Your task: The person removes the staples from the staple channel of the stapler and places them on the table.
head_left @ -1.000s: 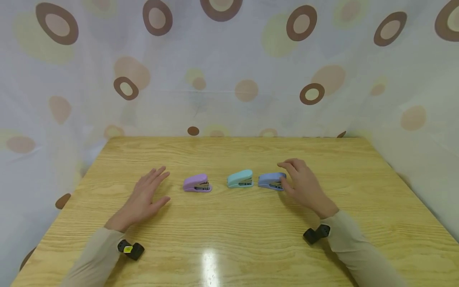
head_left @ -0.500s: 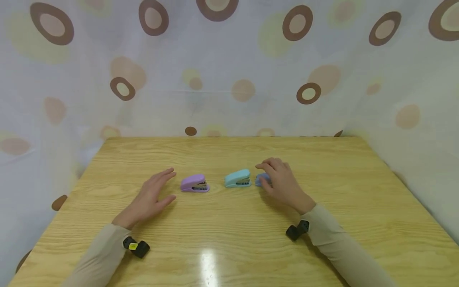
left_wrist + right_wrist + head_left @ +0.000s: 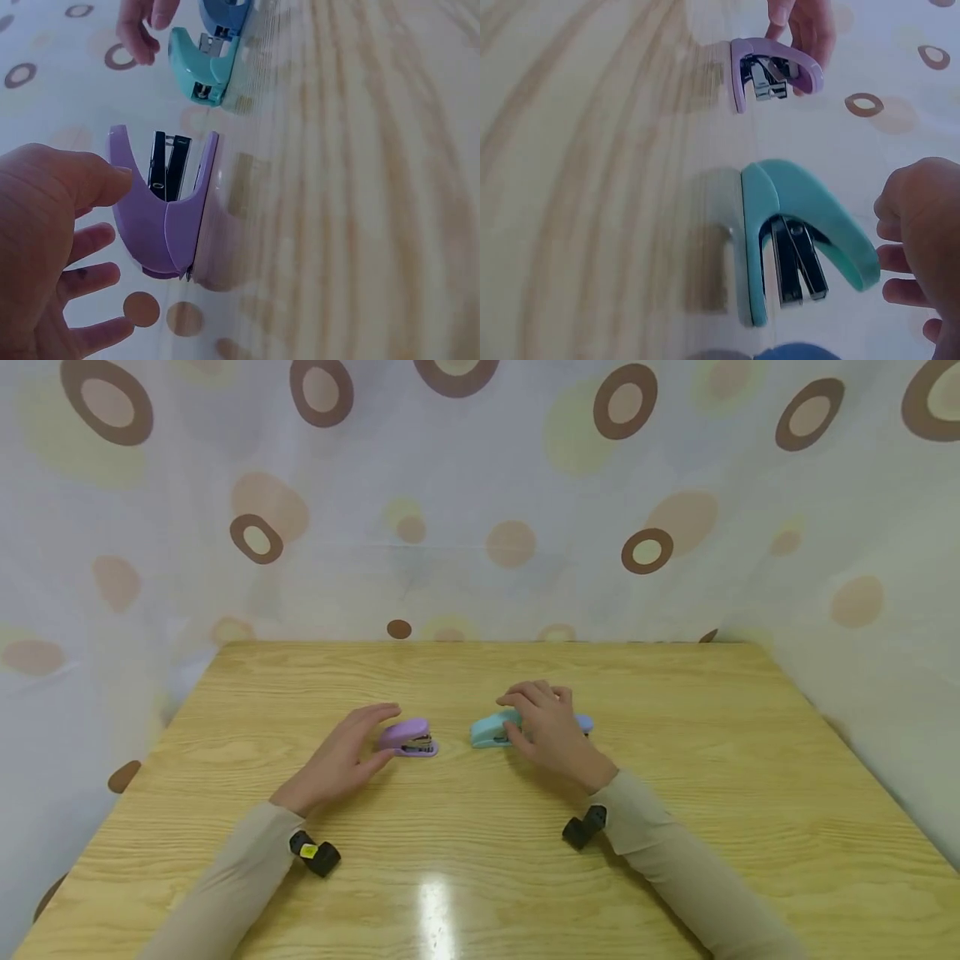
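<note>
A purple stapler (image 3: 408, 732) stands on the wooden table, with my left hand (image 3: 339, 760) at its left side. That hand's thumb and fingers are spread to either side of the stapler's rear; in the left wrist view the thumb overlaps the purple stapler (image 3: 157, 229), and contact is unclear. My right hand (image 3: 553, 733) hovers over the right end of a teal stapler (image 3: 489, 730), fingers loosely bent and not closed on it. In the right wrist view the teal stapler (image 3: 810, 202) stands upright beside the fingers. Behind my right hand, a blue stapler (image 3: 584, 724) is mostly hidden.
The three staplers stand in a row across the wooden table (image 3: 465, 827). A patterned curtain (image 3: 450, 585) hangs behind the table and along its sides. Each wrist carries a small black camera, such as the left wrist camera (image 3: 315, 853).
My right hand has moved left, from the blue stapler past it to the teal one. My left hand has moved right, up to the purple stapler. The staplers stay in place.
</note>
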`<state>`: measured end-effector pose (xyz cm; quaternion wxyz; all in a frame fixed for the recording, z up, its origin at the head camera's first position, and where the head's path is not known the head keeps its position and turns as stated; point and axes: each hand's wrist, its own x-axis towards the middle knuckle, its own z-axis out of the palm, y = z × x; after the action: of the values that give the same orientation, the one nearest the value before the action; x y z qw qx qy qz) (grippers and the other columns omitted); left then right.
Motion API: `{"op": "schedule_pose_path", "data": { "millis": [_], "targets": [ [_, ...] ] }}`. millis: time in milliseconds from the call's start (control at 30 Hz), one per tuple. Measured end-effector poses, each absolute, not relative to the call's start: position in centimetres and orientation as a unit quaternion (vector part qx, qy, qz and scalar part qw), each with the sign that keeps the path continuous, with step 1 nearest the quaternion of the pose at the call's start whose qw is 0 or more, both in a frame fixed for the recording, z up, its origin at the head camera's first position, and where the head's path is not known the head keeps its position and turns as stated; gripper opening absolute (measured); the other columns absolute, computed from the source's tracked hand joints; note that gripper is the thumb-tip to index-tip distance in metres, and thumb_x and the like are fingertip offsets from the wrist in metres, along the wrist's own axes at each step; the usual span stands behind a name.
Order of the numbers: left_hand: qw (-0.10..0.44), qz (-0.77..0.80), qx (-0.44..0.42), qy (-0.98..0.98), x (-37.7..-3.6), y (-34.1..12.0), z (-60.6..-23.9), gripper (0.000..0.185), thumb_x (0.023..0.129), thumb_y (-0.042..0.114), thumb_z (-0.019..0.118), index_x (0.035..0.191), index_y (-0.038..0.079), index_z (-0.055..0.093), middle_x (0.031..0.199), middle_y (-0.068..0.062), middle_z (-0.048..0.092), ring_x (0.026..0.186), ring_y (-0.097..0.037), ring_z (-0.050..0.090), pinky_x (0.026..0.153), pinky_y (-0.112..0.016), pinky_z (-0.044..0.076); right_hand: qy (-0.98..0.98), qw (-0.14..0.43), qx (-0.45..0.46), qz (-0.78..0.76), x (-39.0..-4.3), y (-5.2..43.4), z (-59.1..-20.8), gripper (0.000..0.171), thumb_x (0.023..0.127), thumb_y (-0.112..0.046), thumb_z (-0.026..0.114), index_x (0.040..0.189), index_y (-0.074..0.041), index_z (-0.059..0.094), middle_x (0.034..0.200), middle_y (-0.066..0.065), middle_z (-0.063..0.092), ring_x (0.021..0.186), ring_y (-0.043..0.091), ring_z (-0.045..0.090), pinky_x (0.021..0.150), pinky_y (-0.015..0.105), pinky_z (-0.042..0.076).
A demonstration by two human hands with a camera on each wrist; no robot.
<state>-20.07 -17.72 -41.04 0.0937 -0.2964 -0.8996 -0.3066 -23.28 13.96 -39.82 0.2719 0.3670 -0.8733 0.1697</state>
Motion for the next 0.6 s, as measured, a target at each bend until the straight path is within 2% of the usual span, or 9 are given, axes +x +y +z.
{"op": "schedule_pose_path", "data": {
  "millis": [367, 600],
  "targets": [
    [0.066, -0.325, -0.296, -0.896, -20.7, -15.9, -40.5, 0.050, 0.088, 0.019, 0.062, 0.133, 0.009, 0.044, 0.131, -0.006, 0.050, 0.121, -0.022, 0.046, 0.101, -0.042, 0.038, -0.875, 0.251, 0.383, 0.158, -23.6, 10.7, -40.0, 0.027, 0.083, -0.023, 0.066, 0.109, -0.015, 0.062, 0.109, 0.002, 0.059, 0.100, 0.021, 0.049, 0.082, 0.044, 0.031],
    [0.070, -0.339, -0.303, -0.888, -21.0, -15.3, -40.6, 0.049, 0.086, 0.016, 0.065, 0.131, 0.011, 0.046, 0.127, -0.007, 0.052, 0.116, -0.022, 0.050, 0.099, -0.042, 0.041, -0.879, 0.224, 0.389, 0.161, -23.4, 8.8, -39.7, 0.026, 0.080, -0.024, 0.069, 0.104, -0.014, 0.065, 0.100, -0.001, 0.062, 0.093, 0.018, 0.050, 0.084, 0.045, 0.032]
  ]
}}
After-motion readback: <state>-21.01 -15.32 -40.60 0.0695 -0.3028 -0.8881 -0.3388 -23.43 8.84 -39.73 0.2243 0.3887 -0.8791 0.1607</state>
